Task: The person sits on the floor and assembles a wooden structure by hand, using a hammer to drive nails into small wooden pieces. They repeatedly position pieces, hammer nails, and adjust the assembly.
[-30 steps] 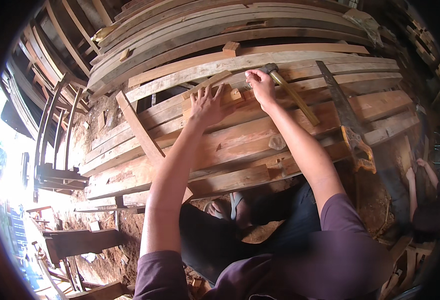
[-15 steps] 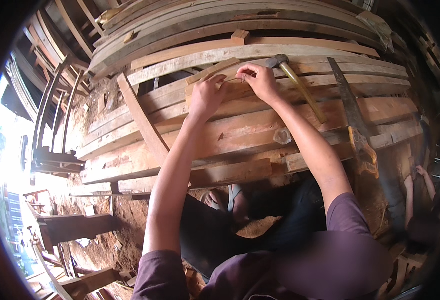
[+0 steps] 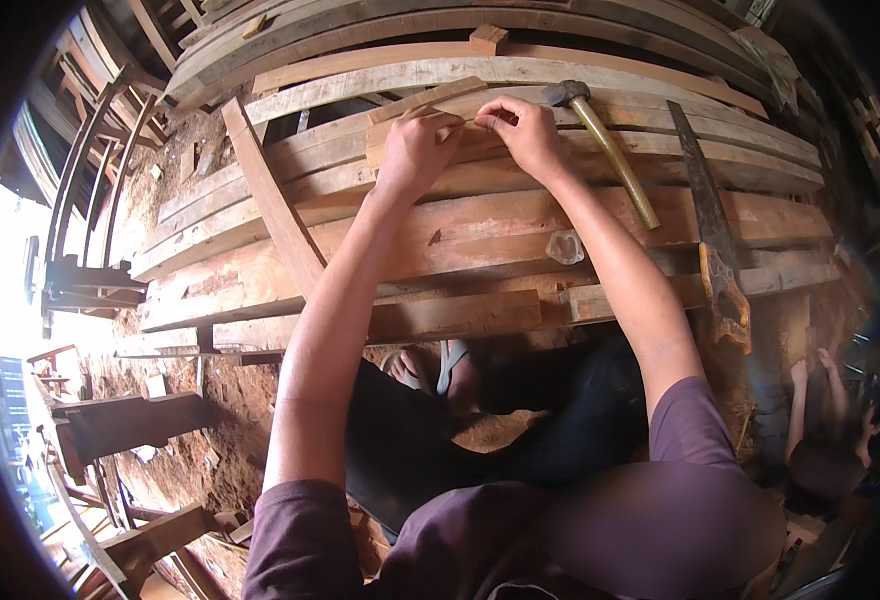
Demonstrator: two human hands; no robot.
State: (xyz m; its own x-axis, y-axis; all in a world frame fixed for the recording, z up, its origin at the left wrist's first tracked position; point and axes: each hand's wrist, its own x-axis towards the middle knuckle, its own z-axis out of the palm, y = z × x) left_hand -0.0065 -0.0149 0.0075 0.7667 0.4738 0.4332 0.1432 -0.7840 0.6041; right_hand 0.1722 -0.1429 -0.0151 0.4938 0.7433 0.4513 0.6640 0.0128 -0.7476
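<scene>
Head view: left hand (image 3: 415, 150) flat on a short batten (image 3: 430, 98) at upper centre, fingers curled over its edge. Right hand (image 3: 525, 130) pinching something too small to tell. Hammer (image 3: 605, 150) and saw (image 3: 710, 230) lying unused at right; fixing seemingly not begun.

- both hands rest on a stack of long curved wooden planks (image 3: 480, 215), near its far side.
- the left hand (image 3: 415, 150) lies palm down on a short wooden strip (image 3: 425, 100), fingers bent over it.
- the right hand (image 3: 522, 128) is just beside the left, thumb and forefinger pinched together over the plank; what they pinch is too small to tell.
- a hammer (image 3: 605, 145) with a yellowish handle lies on the planks just right of the right hand.
- a handsaw (image 3: 708, 230) lies further right, its wooden grip toward the near edge.
- a loose slat (image 3: 270, 200) leans across the stack's left part.
</scene>
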